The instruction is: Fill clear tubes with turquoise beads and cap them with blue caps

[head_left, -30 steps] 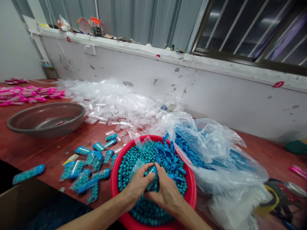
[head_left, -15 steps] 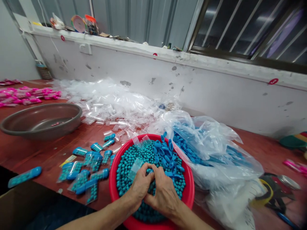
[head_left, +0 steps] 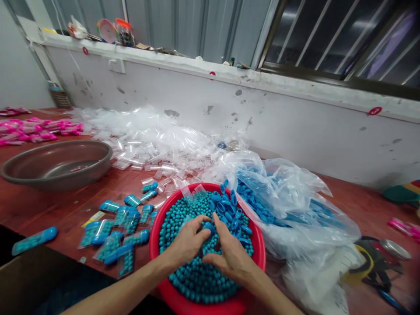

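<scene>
A red bowl (head_left: 259, 258) full of teal beads (head_left: 206, 280) lies under both hands. My left hand (head_left: 187, 240) is closed over its left half, with a blue cap (head_left: 208, 227) showing between thumb and fingers; whatever the cap sits on is hidden by the hand. To the right, my right hand (head_left: 231, 253) hovers over the beads, thumb and fingers apart and nothing in them. Loose blue caps (head_left: 226, 208) are heaped on the beads at the bowl's back right. Small clear containers (head_left: 198, 189) rest by the back rim.
Bead-filled, blue-capped containers (head_left: 131, 218) lie left of the bowl. Behind is a pile of clear empty containers (head_left: 157, 140). A plastic bag (head_left: 288, 188) of blue caps touches the bowl's right side. A grey basin (head_left: 59, 175) and pink packed pieces (head_left: 36, 129) are at left.
My hands were together, fingertips meeting over the beads. Now they have parted: the right hand has opened and drawn away, and a blue cap shows at my left fingers.
</scene>
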Available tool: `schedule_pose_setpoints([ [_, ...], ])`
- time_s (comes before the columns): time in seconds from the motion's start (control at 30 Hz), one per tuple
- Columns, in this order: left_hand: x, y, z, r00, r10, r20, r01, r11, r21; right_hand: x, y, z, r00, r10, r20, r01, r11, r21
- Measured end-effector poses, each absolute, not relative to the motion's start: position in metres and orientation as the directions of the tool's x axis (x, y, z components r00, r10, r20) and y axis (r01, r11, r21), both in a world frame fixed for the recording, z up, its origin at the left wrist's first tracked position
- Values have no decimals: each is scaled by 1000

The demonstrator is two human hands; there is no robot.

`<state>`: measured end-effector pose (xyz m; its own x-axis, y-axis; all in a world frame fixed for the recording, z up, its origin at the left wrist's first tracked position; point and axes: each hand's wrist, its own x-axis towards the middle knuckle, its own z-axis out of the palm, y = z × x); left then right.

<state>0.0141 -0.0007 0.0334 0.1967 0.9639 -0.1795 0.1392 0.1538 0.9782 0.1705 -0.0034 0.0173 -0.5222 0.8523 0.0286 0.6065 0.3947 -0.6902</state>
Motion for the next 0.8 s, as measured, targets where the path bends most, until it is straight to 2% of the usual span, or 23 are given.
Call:
schedule_pose_setpoints([
  [0.1, -25, -8, 46, 161, 985, -67, 446, -12, 895, 184, 3, 17, -565, 825, 28, 619, 445, -647],
  [0.17, -60, -14, 54, 68, 997, -39, 642, -14, 767, 191, 7, 15, -587, 808, 42, 628, 487, -607],
  [0.27, -100, -21, 61, -108, 994, 25, 915, 89, 393, 195, 12, 10, -587, 808, 41, 658, 506, -558],
  [0.33, -105, -22, 61, -151, 983, 102, 977, 133, 166, 196, 17, 8, -568, 822, 44, 684, 501, -530],
  [0.37, -101, -21, 59, -145, 982, 123, 986, 133, 104, 197, 20, 8, -553, 831, 52, 696, 496, -519],
  [0.43, -82, -18, 53, -79, 992, 100, 995, 73, 71, 199, 25, 10, -519, 851, 76, 717, 482, -504],
  [0.57, -40, -12, 29, 168, 985, 26, 985, -169, 44, 201, 24, 24, -457, 882, 113, 766, 455, -454],
  [0.7, -20, -14, 0, 221, 975, 32, 975, -221, 1, 178, 20, 30, -607, 791, 77, 737, 596, -318],
  [0.8, -14, -10, -10, 225, 973, -45, 974, -224, 25, 148, 31, 22, -717, 697, 4, 680, 701, -215],
])
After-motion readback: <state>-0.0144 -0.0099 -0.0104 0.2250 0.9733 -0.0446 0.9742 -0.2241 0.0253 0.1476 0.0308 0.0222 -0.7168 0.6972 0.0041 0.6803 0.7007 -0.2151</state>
